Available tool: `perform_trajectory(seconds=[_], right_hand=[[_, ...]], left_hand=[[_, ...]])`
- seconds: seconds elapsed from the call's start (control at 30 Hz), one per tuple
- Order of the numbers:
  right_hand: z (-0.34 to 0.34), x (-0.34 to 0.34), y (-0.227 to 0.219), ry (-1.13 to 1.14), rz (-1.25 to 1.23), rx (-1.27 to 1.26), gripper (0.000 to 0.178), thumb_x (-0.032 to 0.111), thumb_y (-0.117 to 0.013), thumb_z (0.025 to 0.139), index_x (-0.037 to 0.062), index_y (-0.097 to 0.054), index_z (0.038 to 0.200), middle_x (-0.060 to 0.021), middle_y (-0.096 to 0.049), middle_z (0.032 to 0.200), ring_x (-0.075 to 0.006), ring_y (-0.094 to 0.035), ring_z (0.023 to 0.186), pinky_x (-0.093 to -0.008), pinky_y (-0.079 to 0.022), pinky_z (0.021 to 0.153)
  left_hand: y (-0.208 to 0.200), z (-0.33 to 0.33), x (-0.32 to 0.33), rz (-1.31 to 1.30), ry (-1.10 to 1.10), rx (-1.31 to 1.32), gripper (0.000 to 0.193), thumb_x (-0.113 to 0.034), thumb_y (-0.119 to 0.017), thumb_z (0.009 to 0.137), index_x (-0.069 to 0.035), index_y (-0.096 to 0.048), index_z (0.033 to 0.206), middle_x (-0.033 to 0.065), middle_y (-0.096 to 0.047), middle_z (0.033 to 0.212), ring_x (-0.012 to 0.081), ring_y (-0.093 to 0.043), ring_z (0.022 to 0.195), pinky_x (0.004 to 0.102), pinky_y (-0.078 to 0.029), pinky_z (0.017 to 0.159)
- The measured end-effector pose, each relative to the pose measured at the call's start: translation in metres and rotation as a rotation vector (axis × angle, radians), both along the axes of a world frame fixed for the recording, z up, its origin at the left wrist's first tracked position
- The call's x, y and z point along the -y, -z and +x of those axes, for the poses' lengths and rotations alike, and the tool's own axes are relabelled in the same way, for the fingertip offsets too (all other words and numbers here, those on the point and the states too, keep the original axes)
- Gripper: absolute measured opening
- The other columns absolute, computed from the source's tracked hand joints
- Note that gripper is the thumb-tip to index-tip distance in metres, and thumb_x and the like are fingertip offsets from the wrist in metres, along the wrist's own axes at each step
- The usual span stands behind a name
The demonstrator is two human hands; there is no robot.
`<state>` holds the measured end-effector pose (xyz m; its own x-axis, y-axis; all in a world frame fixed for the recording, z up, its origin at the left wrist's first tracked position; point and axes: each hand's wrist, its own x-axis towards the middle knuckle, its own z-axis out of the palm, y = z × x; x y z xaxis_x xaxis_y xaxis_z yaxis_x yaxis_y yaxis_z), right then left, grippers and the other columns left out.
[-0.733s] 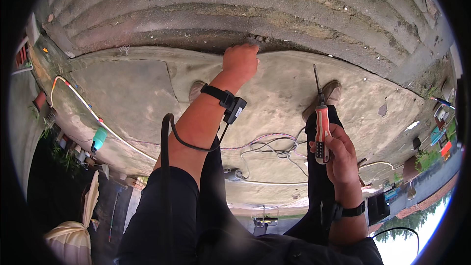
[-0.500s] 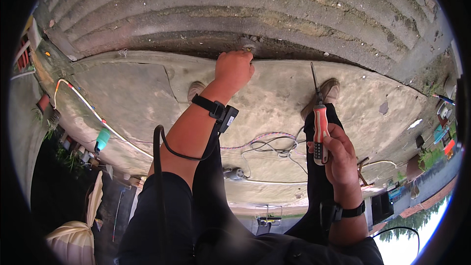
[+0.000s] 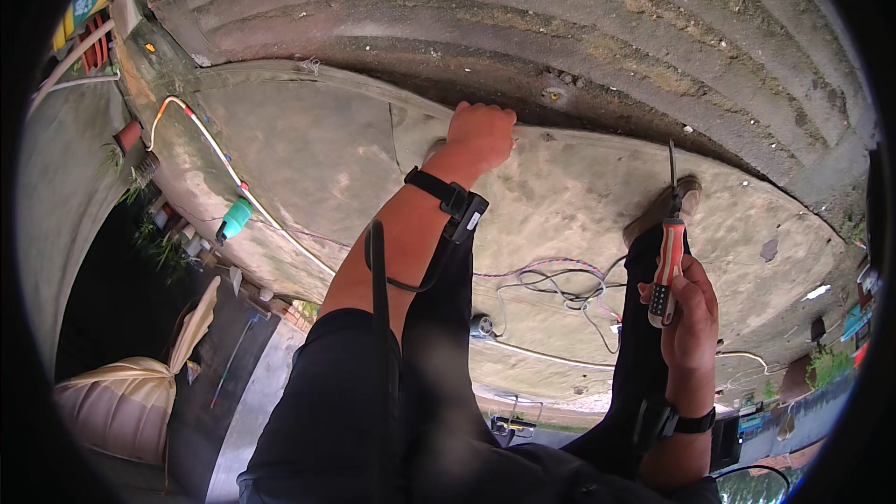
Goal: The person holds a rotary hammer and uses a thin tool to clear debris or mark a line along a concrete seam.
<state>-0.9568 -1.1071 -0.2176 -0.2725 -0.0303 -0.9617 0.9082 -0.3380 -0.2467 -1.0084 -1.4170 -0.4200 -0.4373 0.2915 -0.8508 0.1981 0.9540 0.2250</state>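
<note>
My left hand [image 3: 480, 137] is closed, knuckles up, over the far edge of the concrete slab [image 3: 551, 173]; its fingertips are hidden, so I cannot tell whether anything is in them. To its right, low on the ridged concrete [image 3: 467, 28], a small round yellowish spot [image 3: 553, 94] shows in the gap beyond the slab. My right hand [image 3: 689, 303] grips a screwdriver [image 3: 666, 271] by its red and pale handle with a dotted black end. Its thin dark shaft points away from me, over my right shoe [image 3: 689, 196], and the tip touches nothing I can make out.
Loose cables [image 3: 569, 285] coil on the slab between my legs, near a grey cylindrical tool [image 3: 482, 325]. A pale hose [image 3: 215, 149] curves along the left, beside a teal object [image 3: 235, 219]. A cream cloth bundle [image 3: 126, 401] stands at the lower left.
My left hand has left the yellowish spot and now rests to its left at the slab's edge. The whole view has shifted and tilted. The screwdriver stays in my right hand.
</note>
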Motion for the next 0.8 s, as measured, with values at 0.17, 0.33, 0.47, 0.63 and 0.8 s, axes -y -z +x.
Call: perform_trajectory(seconds=[0.17, 0.33, 0.47, 0.63, 0.8], right_hand=[[0.0, 0.004, 0.002, -0.015, 0.001, 0.018, 0.026, 0.021, -0.054, 0.091, 0.0011, -0.057, 0.107, -0.0052, -0.061, 0.088, -0.0147, -0.061, 0.079, -0.0281, -0.048, 0.074], [0.004, 0.007, 0.006, -0.005, -0.015, 0.004, 0.024, 0.021, -0.054, 0.093, 0.0015, -0.057, 0.106, -0.0043, -0.061, 0.089, -0.014, -0.061, 0.079, -0.0275, -0.048, 0.074], [0.006, 0.01, 0.008, -0.003, -0.014, 0.0, 0.024, 0.021, -0.054, 0.093, 0.0016, -0.057, 0.106, -0.004, -0.061, 0.089, -0.0136, -0.061, 0.079, -0.027, -0.048, 0.074], [0.008, 0.013, 0.01, -0.017, -0.004, -0.006, 0.024, 0.021, -0.053, 0.093, 0.0013, -0.057, 0.106, -0.0044, -0.06, 0.088, -0.0136, -0.061, 0.078, -0.027, -0.048, 0.073], [0.007, 0.021, 0.009, -0.043, 0.033, -0.002, 0.024, 0.02, -0.052, 0.093, 0.0005, -0.057, 0.107, -0.0049, -0.06, 0.089, -0.0137, -0.061, 0.078, -0.0268, -0.048, 0.072]], left_hand=[[-0.021, 0.051, 0.049, -0.024, -0.016, -0.011, 0.024, -0.022, -0.064, 0.084, -0.007, -0.064, 0.103, 0.0125, -0.067, 0.101, 0.0311, -0.064, 0.099, 0.0462, -0.046, 0.086], [-0.026, 0.07, 0.049, -0.042, -0.089, -0.008, 0.025, -0.017, -0.062, 0.083, -0.008, -0.064, 0.107, 0.0139, -0.067, 0.103, 0.0328, -0.063, 0.099, 0.0451, -0.046, 0.088], [-0.016, 0.077, 0.053, -0.051, -0.075, 0.064, 0.031, -0.018, -0.061, 0.084, -0.008, -0.063, 0.113, 0.0142, -0.066, 0.107, 0.0336, -0.063, 0.1, 0.0448, -0.047, 0.089], [-0.008, 0.071, 0.053, -0.06, -0.169, 0.169, 0.038, -0.026, -0.061, 0.087, -0.006, -0.061, 0.12, 0.0166, -0.064, 0.114, 0.0352, -0.061, 0.109, 0.0458, -0.048, 0.09], [0.007, 0.059, 0.062, -0.028, -0.494, -0.056, 0.048, -0.039, -0.058, 0.091, -0.003, -0.058, 0.122, 0.0205, -0.06, 0.119, 0.0378, -0.059, 0.11, 0.0463, -0.049, 0.092]])
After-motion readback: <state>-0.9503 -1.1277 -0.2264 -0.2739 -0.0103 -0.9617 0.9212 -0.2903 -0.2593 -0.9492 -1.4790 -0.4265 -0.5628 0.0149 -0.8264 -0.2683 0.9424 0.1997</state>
